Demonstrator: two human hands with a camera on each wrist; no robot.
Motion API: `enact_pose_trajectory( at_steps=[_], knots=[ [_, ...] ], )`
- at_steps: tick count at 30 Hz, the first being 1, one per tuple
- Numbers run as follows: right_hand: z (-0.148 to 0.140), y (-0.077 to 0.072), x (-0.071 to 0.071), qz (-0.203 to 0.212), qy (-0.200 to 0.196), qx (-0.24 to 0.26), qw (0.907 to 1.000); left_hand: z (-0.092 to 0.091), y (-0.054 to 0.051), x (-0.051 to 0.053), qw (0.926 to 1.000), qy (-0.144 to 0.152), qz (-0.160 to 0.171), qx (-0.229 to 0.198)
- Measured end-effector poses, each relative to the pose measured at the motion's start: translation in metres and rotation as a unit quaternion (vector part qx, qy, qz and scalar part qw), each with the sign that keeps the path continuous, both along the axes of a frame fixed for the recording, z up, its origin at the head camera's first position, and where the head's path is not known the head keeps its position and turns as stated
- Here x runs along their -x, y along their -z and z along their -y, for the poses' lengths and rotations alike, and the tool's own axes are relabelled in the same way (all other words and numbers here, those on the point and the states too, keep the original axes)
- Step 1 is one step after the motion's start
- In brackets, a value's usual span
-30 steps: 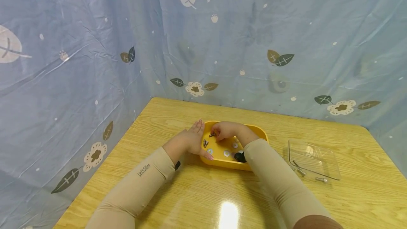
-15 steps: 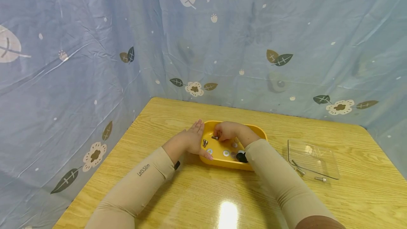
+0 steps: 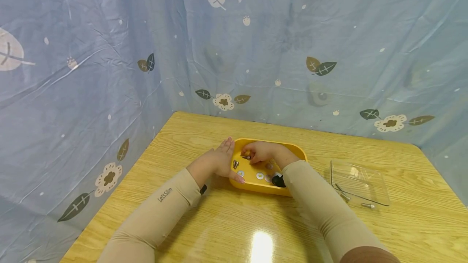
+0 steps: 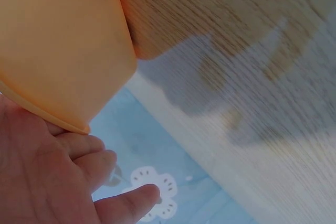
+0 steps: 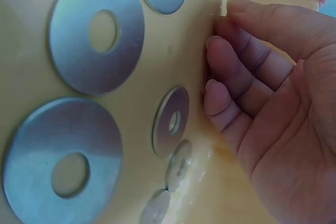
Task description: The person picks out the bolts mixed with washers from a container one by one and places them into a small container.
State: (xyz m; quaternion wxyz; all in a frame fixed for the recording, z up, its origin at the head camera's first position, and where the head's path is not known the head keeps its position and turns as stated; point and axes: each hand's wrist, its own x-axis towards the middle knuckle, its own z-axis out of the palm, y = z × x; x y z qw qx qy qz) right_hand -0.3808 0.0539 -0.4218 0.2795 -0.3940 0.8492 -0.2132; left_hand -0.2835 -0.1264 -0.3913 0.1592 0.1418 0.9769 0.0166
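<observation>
My left hand [image 3: 219,161] rests against the left end of a yellow tray [image 3: 263,188], fingers straight along the outside and thumb over the front rim. In the left wrist view its fingers [image 4: 100,166] lie by the tray's edge. My right hand [image 3: 261,151] reaches inside the tray, fingers curled round a small metal bolt [image 3: 246,157] near the back left. The right wrist view shows thumb and index fingertips close together low over the tray; the bolt is hidden there. More bolts [image 3: 235,164] lie at the left end. Several flat washers [image 3: 260,175] are spread over the tray floor.
Right of the tray, a clear plastic dish [image 3: 360,182] stands on the wooden table [image 3: 204,222]. Loose bolts [image 3: 367,205] lie at its front. A patterned blue cloth [image 3: 278,52] hangs behind the table and along its left side.
The right hand shifts slightly within the tray, and the bolt at its fingertips has turned and moved a little. One washer near the right wrist shows more now. The left hand stays put.
</observation>
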Motion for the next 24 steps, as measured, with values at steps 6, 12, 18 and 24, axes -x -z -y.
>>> enact_pose_trajectory(
  at_steps=[6, 12, 18, 24],
  knots=[
    [0.0002, 0.0016, -0.0008, 0.014, 0.022, 0.009, 0.9996, -0.0006, -0.0019, 0.0007, 1.0000, -0.001, 0.004, -0.001],
    [0.0015, 0.0030, 0.0009, -0.014, 0.023, -0.005, 0.9996, -0.0008, -0.0040, 0.0012, 0.9999, -0.003, 0.010, -0.004],
    [0.0026, 0.0031, 0.0028, -0.018, 0.020, -0.017, 0.9995, -0.0002, -0.0052, 0.0029, 0.9999, -0.003, 0.017, -0.001],
    [0.0033, 0.0019, 0.0026, -0.014, 0.028, -0.019, 0.9993, -0.0001, -0.0076, 0.0036, 0.9998, 0.002, 0.017, 0.001]
  ],
)
